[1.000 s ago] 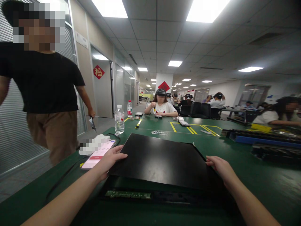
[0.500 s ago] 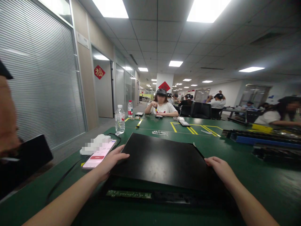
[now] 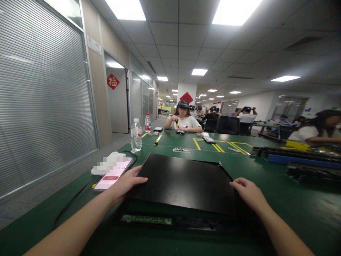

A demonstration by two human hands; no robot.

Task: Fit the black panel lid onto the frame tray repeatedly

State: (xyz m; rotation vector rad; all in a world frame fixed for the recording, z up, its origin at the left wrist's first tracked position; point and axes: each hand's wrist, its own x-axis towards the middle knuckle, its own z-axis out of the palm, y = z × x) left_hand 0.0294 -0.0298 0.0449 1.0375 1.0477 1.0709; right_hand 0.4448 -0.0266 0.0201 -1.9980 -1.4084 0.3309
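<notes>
A large flat black panel (image 3: 181, 183), which looks like a display screen, is tilted in front of me with its glossy face up. My left hand (image 3: 130, 183) grips its left edge, thumb on top and the fingers hidden below. At the right edge, my right hand (image 3: 246, 188) pinches the rim between thumb and curled fingers. Below the near edge lies a green circuit board (image 3: 146, 219), set in a dark strip (image 3: 198, 224) along the green table (image 3: 287, 220). A thin edge piece sticks up at the panel's far right corner.
Left of the panel lie a phone (image 3: 113, 176) with a pink screen and a black cable (image 3: 70, 202). A clear bottle (image 3: 136, 138) and a red-capped bottle (image 3: 147, 124) stand farther back. Dark frames (image 3: 306, 174) are piled at right. A person (image 3: 190, 123) sits opposite with a screwdriver.
The arm and dark flat object of a person at the far left have gone out of view. The panel's far edge has dipped slightly, and my right hand has shifted a little left.
</notes>
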